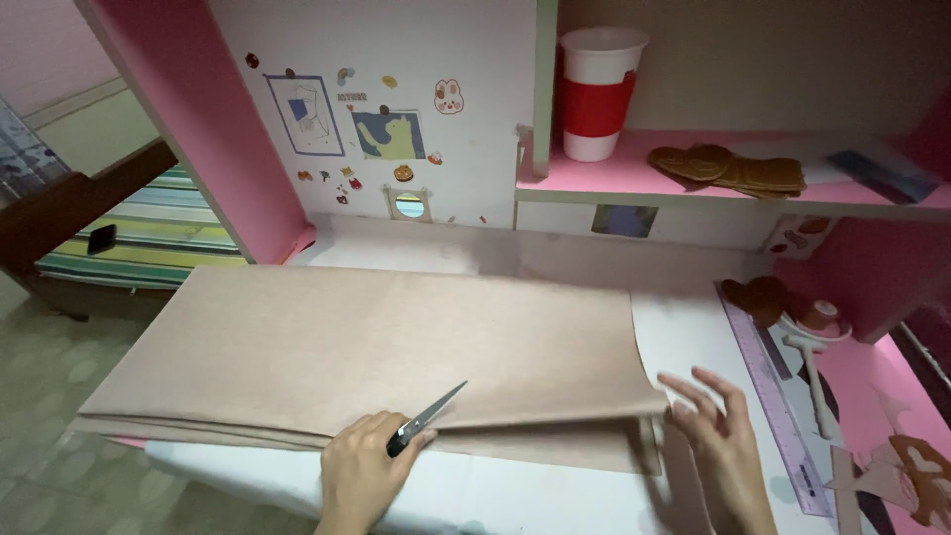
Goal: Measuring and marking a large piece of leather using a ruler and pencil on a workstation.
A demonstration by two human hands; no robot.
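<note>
The left hand (359,478) is being kept curled tight around the dark handles of a pair of scissors (426,419), whose closed blades are pointing up and to the right, lying flat on the near edge of a folded sheet of beige fabric (376,347). The right hand (718,441) is being held open with its fingers spread apart, clamped on nothing, its fingertips resting just beside the fabric's right corner, where the layered edges are lifting slightly off the white table (684,337). The fabric is being spread across most of the table, its left end hanging past the table's left edge over the tiled floor, its far edge lying short of the back wall. Bare white surface is being left between the fabric's right edge and a long purple ruler (778,396) laid along the right side. Beyond the ruler, small pink and brown craft pieces are crowding the margin. On the pink shelf (634,178) above, a red and white cup (597,91) is being kept upright, well apart from both hands.
</note>
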